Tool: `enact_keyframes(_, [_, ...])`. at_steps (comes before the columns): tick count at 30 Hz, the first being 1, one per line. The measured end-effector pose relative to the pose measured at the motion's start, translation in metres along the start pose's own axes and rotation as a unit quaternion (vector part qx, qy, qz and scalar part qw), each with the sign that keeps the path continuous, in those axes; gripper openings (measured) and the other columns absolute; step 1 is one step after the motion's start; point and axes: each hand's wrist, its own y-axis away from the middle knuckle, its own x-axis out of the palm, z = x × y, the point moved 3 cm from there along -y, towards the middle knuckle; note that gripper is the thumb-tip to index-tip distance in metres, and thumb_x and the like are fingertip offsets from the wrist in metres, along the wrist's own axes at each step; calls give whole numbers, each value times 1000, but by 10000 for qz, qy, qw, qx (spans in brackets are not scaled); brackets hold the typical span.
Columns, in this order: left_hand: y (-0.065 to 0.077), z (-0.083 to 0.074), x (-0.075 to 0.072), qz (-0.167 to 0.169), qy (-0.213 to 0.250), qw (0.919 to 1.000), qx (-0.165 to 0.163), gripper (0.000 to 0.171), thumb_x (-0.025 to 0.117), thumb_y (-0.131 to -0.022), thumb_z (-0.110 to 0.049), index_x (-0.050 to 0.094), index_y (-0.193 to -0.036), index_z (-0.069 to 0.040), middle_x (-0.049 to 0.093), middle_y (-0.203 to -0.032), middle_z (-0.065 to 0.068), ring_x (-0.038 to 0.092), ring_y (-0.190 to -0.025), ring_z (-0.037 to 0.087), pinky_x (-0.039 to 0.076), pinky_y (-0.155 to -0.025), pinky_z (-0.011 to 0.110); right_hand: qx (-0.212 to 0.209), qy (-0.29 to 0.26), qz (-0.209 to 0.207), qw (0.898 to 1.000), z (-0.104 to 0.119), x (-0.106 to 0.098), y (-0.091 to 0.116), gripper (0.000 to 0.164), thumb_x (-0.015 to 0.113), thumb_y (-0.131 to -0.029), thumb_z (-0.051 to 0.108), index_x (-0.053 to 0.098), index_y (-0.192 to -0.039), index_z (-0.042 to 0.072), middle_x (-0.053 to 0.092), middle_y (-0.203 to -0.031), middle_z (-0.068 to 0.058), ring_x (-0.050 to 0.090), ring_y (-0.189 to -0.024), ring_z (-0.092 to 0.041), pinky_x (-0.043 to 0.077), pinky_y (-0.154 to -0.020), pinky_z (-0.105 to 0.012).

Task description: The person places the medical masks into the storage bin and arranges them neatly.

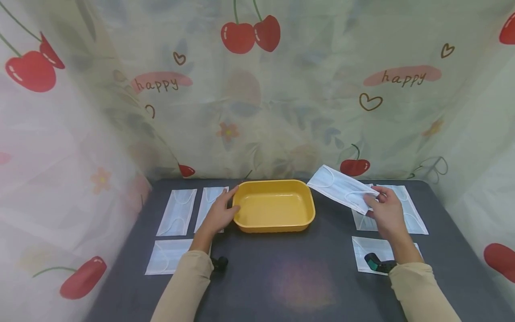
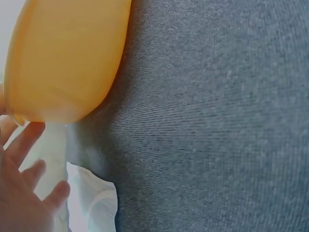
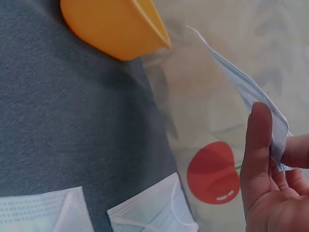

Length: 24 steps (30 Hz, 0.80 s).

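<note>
A yellow plastic basin (image 1: 273,229) stands on the dark table at the back middle. My left hand (image 1: 219,212) holds its left rim, the thumb over the edge and fingertips against the outer wall; the lower fingers are spread apart from it in the left wrist view. Raised to the right of the basin, a pale blue face mask (image 1: 338,185) with white ear loops is pinched by one end between the thumb and fingers of my right hand (image 1: 386,212). Its far end tilts up near the basin's right rim. The basin (image 3: 111,29) is partly cut off in the right wrist view.
Three masks lie on the left, including an upright one (image 1: 177,212) and a sideways one (image 1: 166,257) partly under the left arm. Three more lie on the right, including a slanted one (image 1: 414,219) and a front one (image 1: 370,246). A cherry-patterned curtain (image 1: 281,112) encloses the table.
</note>
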Motion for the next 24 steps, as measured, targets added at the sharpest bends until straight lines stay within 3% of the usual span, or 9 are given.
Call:
enact_keyframes(7, [-2,3,3,-47,-337,9993,128,65,54,-99,-28,33,-160,-35,26,-170,14,20,-159,35,21,-125,64,-292,-336,334,9985,12,7,-1,54,56,-104,24,31,-147,4,43,-155,-28,63,-88,3,60,-72,-17])
enact_keyframes(17, [-3,-1,4,-73,-379,9992,-101,65,53,-99,-29,31,-160,-39,26,-170,9,19,-160,33,20,-125,63,-478,-599,606,9952,27,28,-1,55,58,-103,24,29,-147,7,43,-155,-29,66,-88,5,60,-75,-16])
enact_keyframes(24, [-3,2,5,-92,-417,9990,-167,65,53,-99,-29,31,-160,-39,27,-170,9,19,-160,32,21,-125,62,-693,-471,892,9925,40,44,0,59,57,-104,23,28,-150,3,47,-151,-29,68,-88,2,60,-77,-19])
